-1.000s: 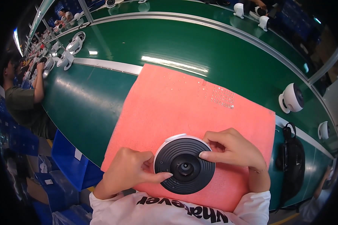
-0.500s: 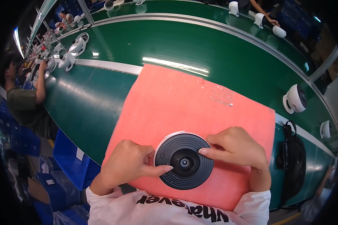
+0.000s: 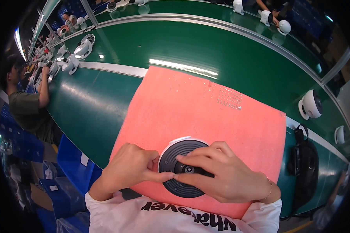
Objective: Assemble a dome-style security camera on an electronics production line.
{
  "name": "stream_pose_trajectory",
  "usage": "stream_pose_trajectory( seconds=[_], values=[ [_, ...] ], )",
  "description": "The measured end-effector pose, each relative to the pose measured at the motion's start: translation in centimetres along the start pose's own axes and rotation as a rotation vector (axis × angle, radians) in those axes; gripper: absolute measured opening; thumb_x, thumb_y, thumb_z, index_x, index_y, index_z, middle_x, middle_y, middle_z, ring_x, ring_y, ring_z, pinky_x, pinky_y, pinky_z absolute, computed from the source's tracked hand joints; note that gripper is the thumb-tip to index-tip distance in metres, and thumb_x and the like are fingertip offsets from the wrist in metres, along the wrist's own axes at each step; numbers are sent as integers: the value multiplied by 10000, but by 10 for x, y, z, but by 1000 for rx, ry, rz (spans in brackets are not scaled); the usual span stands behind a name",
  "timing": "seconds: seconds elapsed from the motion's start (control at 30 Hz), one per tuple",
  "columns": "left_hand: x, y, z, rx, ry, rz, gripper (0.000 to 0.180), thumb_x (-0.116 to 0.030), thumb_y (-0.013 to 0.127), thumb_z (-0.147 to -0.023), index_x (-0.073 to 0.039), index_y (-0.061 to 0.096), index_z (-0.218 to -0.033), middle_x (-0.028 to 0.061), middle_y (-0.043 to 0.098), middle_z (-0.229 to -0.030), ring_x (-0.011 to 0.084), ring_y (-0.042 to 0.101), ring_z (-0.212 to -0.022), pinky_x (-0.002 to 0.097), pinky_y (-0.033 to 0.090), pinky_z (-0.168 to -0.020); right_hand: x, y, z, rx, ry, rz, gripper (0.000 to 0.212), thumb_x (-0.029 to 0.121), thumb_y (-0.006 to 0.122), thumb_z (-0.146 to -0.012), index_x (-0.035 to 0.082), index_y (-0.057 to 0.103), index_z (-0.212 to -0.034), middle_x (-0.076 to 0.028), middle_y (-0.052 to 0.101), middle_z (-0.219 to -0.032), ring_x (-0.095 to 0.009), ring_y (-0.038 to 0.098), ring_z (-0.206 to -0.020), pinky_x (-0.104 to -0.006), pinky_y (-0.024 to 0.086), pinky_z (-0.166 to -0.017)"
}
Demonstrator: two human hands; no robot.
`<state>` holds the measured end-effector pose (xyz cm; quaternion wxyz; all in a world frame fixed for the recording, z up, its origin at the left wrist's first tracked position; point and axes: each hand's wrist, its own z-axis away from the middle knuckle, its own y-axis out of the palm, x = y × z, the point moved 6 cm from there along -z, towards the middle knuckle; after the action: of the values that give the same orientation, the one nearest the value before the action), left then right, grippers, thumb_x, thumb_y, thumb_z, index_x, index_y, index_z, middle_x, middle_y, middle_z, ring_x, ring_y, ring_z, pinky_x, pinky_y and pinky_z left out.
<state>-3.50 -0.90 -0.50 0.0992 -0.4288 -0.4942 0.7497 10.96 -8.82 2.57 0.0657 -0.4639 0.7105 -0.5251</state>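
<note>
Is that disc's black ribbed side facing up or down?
Up: the black ribbed side shows its rings from above, though the right hand covers part.

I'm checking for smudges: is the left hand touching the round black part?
Touching. In the head view, the left hand pinches the round black part, thumb over its face.

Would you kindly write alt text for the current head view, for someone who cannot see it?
A person's left hand grips the rim of a round, ribbed black part over a pink mat, while the right hand is spread across its centre. White units stand on the green worktop beyond.
</note>
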Motion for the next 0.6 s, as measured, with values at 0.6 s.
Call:
stream_pose_trajectory(
  seconds=[0.6],
  values=[
    [-1,-3,-4,8,55,-116,516,-522,661,-686,-46,565,-510,82,443,-384,242,483,-372,324,367,-410,-3,13,-3,39,-43,-249,218,66,519,-811,-32,556,-1002,-207,536,-1141,-342,512,-1082,-444,401,-919]
  ],
)
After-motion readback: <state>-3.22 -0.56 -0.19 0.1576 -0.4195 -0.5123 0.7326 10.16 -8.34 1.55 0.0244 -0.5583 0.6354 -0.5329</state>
